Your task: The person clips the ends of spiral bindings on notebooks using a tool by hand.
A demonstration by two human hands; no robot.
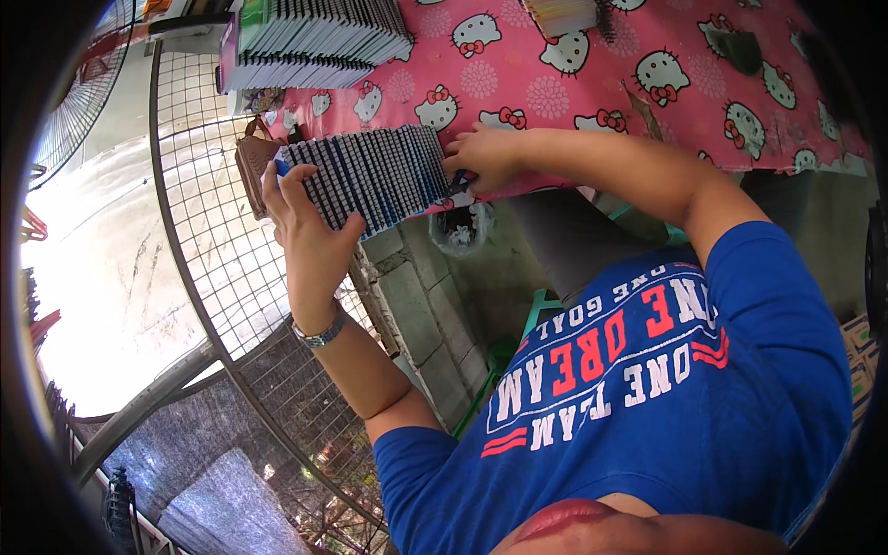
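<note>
A row of spiral-bound notebooks (370, 176) stands packed together at the table's near edge, coiled spines facing up, in dark and blue tones. My left hand (310, 222) grips the row's left end, its fingers on the outer side and the thumb along the near side. At the opposite end, my right hand (486, 157) presses in with curled fingers, next to a small dark blue piece whose kind I cannot make out. The right fingertips are partly hidden. A metal watch sits on my left wrist.
A tall stack of spiral-bound books (314, 42) stands at the far left of the pink patterned tablecloth (518, 79). Left of the table are a brown pouch (257, 166), a wire-grid fence (199, 176) and a fan (88, 92). A clear plastic bag (461, 228) hangs below the edge.
</note>
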